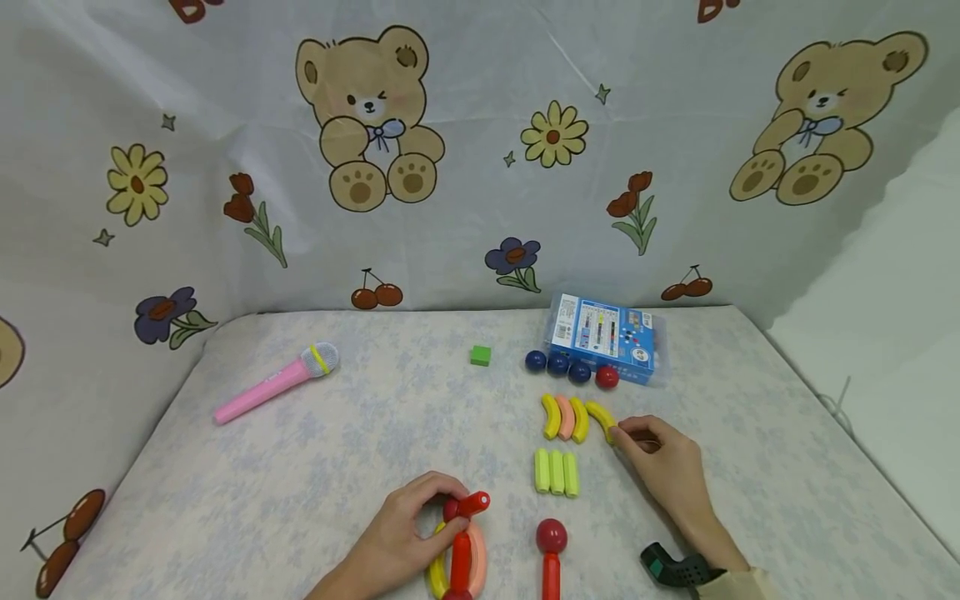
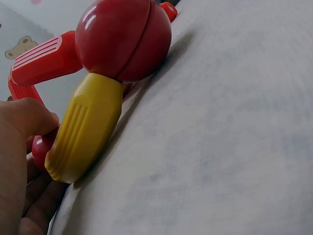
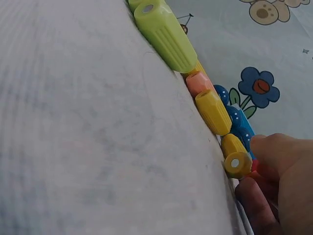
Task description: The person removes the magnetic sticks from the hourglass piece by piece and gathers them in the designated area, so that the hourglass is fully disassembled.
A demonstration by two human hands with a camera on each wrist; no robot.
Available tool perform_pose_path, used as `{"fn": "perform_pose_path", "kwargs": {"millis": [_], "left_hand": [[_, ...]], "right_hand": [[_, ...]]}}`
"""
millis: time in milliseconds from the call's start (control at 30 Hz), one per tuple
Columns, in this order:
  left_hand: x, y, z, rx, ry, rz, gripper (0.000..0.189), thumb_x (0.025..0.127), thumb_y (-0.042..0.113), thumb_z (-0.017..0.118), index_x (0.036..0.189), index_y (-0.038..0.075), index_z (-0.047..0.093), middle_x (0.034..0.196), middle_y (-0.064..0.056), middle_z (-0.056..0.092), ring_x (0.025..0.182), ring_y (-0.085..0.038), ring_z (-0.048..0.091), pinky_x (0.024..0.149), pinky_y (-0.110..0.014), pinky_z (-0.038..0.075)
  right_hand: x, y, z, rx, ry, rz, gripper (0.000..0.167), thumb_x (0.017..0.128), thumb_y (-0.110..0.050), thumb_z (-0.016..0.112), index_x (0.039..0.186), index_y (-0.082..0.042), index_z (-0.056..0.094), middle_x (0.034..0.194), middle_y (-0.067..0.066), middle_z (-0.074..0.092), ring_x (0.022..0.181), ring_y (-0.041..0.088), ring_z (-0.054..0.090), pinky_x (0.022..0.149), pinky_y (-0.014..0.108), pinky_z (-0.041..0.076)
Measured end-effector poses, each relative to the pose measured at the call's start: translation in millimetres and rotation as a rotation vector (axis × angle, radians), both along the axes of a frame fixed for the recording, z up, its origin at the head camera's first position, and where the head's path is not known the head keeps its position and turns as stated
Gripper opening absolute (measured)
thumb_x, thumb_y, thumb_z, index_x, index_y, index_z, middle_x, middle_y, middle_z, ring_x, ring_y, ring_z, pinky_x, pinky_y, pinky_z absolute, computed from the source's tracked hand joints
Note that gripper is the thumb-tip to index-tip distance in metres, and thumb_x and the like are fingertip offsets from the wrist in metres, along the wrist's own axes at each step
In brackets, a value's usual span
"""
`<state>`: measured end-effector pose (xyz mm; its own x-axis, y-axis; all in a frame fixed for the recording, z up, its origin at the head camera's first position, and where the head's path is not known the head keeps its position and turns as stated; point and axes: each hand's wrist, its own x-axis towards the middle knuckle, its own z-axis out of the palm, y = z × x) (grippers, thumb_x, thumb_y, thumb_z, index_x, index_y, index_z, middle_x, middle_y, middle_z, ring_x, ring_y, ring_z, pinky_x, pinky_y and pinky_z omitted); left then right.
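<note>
My left hand (image 1: 408, 529) grips a joined piece of magnetic sticks and balls near the front edge. Red sticks (image 1: 461, 562), a yellow curved stick (image 2: 88, 127), a pink curved stick (image 1: 477, 558) and dark red balls (image 2: 124, 39) form it. One red stick (image 1: 474, 503) points up and right past my fingers. On the right, my right hand (image 1: 667, 467) pinches the near end of a yellow curved stick (image 1: 600, 418), slanted beside a row of yellow and pink curved sticks (image 1: 566, 417). Its fingertips partly hide that end.
Several light green sticks (image 1: 557, 472) lie below the curved row. A red ball on a stick (image 1: 551, 537) is between my hands. Blue balls (image 1: 557, 364) and a red ball (image 1: 607, 377) touch a blue box (image 1: 607, 333). A green block (image 1: 481, 356) and pink microphone (image 1: 273, 386) lie farther left.
</note>
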<state>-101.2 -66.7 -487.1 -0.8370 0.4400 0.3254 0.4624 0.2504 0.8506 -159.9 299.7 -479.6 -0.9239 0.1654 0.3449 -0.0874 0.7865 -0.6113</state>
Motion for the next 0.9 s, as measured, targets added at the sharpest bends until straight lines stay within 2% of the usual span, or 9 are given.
{"fn": "perform_pose_path", "kwargs": {"millis": [67, 267, 367, 633, 900], "left_hand": [[0.3, -0.2, 0.1, 0.000, 0.004, -0.003, 0.022, 0.097, 0.027, 0.074, 0.117, 0.029, 0.064, 0.111, 0.011, 0.066, 0.092, -0.008, 0.062, 0.083, -0.025, 0.057], [0.8, -0.3, 2.4, -0.036, -0.094, 0.013, 0.023, 0.097, 0.031, 0.075, 0.116, 0.033, 0.064, 0.112, 0.013, 0.066, 0.094, -0.008, 0.061, 0.085, -0.024, 0.057], [0.9, 0.0, 2.7, -0.041, -0.108, 0.014, 0.023, 0.097, 0.032, 0.075, 0.116, 0.033, 0.063, 0.112, 0.013, 0.066, 0.094, -0.007, 0.061, 0.085, -0.024, 0.057], [1.0, 0.9, -0.9, 0.017, 0.076, -0.009, 0.024, 0.097, 0.022, 0.074, 0.118, 0.028, 0.063, 0.109, 0.010, 0.066, 0.091, -0.007, 0.061, 0.080, -0.025, 0.057], [0.0, 1.1, -1.5, 0.015, 0.087, -0.004, 0.027, 0.096, 0.018, 0.075, 0.118, 0.029, 0.063, 0.110, 0.011, 0.065, 0.091, -0.007, 0.061, 0.080, -0.025, 0.056]], "right_hand": [[-0.1, -0.8, -0.5, 0.010, -0.004, 0.029, 0.012, 0.092, -0.015, 0.079, 0.101, -0.008, 0.075, 0.093, 0.005, 0.076, 0.077, 0.014, 0.070, 0.068, 0.019, 0.056], [1.3, -2.9, 1.8, 0.034, -0.045, 0.078, 0.018, 0.099, -0.015, 0.070, 0.115, -0.008, 0.073, 0.096, 0.006, 0.075, 0.081, 0.017, 0.068, 0.069, 0.024, 0.055], [2.6, -3.8, 3.5, 0.039, -0.066, 0.104, 0.019, 0.100, -0.014, 0.068, 0.117, -0.009, 0.073, 0.096, 0.004, 0.074, 0.081, 0.015, 0.065, 0.069, 0.025, 0.053], [2.8, -4.5, 5.2, 0.038, -0.107, 0.147, 0.022, 0.097, -0.012, 0.072, 0.119, -0.009, 0.072, 0.096, 0.001, 0.070, 0.079, 0.013, 0.058, 0.067, 0.021, 0.050], [1.4, -7.1, 5.4, 0.059, -0.117, 0.170, 0.025, 0.095, -0.015, 0.075, 0.119, -0.010, 0.072, 0.099, 0.001, 0.071, 0.080, 0.012, 0.057, 0.068, 0.021, 0.050]]}}
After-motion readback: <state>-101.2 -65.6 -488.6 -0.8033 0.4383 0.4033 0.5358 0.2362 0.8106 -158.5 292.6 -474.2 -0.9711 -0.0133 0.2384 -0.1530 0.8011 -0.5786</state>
